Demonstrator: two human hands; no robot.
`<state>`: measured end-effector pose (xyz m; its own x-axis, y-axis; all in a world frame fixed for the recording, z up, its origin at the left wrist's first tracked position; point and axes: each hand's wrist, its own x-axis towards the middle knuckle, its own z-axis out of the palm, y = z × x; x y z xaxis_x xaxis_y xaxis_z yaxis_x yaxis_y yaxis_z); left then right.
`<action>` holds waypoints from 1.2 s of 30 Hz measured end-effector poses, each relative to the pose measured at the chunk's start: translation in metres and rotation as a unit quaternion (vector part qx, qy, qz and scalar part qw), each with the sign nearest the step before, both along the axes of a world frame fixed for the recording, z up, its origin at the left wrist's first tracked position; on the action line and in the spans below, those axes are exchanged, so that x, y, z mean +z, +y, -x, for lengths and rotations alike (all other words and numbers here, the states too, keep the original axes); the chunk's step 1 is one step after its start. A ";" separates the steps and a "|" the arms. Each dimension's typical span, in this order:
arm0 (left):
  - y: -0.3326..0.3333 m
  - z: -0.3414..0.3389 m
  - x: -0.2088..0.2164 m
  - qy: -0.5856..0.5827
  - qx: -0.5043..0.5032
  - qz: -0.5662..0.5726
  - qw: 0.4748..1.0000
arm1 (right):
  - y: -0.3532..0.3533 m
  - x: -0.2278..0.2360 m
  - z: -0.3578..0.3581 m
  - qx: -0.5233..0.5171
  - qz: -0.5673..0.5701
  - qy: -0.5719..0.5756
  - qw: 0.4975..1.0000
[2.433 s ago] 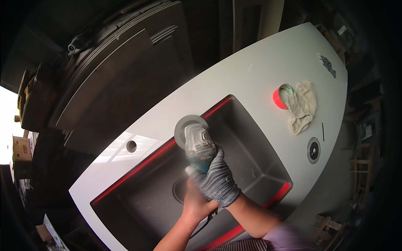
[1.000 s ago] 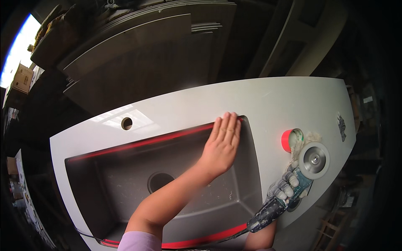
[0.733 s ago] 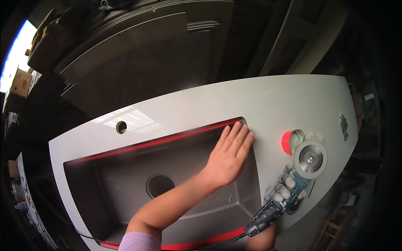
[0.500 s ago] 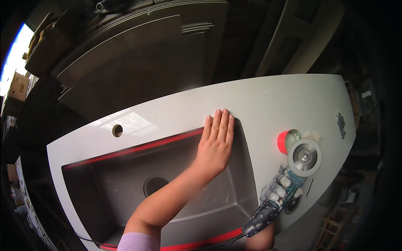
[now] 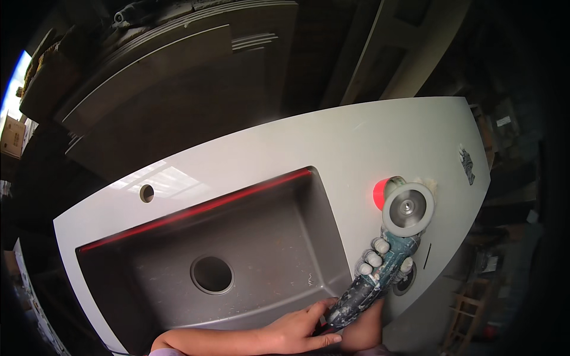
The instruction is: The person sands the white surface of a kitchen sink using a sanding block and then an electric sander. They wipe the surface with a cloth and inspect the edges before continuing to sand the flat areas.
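My right hand (image 5: 380, 261), in a dusty grey work glove, grips the body of a teal-and-black angle grinder (image 5: 389, 270). A pale round disc (image 5: 408, 207) at its head faces up. At the tail end of the grinder, my bare left hand (image 5: 303, 326) has its thumb and fingers around the rear of the housing, by the cord; part of its grip is hidden. Left of the tool is a dark grey sink basin (image 5: 267, 261) with a round drain hole (image 5: 212, 275), set in a white countertop (image 5: 255, 148). Red tape (image 5: 208, 206) runs along the basin's far edge.
Beside the disc lies a red tape roll (image 5: 380, 194). Further right are a dark, crumpled glove-like item (image 5: 467, 165) and a thin black strip (image 5: 427, 256). A dark round piece (image 5: 405, 283) sits behind the grinder. A faucet hole (image 5: 146, 193) pierces the countertop; slabs (image 5: 178, 65) lean beyond.
My left hand has left the basin's far right corner and come back to the grinder's tail. The whole view has shifted, with the countertop lower-left in it. The right hand still grips the grinder.
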<state>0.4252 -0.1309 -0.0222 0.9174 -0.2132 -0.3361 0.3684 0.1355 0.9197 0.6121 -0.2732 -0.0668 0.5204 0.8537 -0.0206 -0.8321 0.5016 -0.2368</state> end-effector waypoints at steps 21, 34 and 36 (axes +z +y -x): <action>-0.040 -0.091 -0.020 -0.097 0.243 0.090 0.961 | 0.073 0.113 -0.057 0.175 0.586 -0.614 0.499; -0.034 -0.119 -0.021 -0.058 0.308 0.190 0.931 | 0.110 0.109 -0.051 0.176 0.565 -0.742 0.314; -0.035 -0.121 -0.024 -0.068 0.311 0.192 0.928 | 0.115 0.113 -0.049 0.180 0.570 -0.747 0.290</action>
<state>0.5457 -0.1657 -0.0462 0.9315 0.2920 -0.2169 -0.0070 0.6107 0.7919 0.6616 -0.1585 0.0464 0.5575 0.7394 -0.3774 0.6765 -0.6682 -0.3097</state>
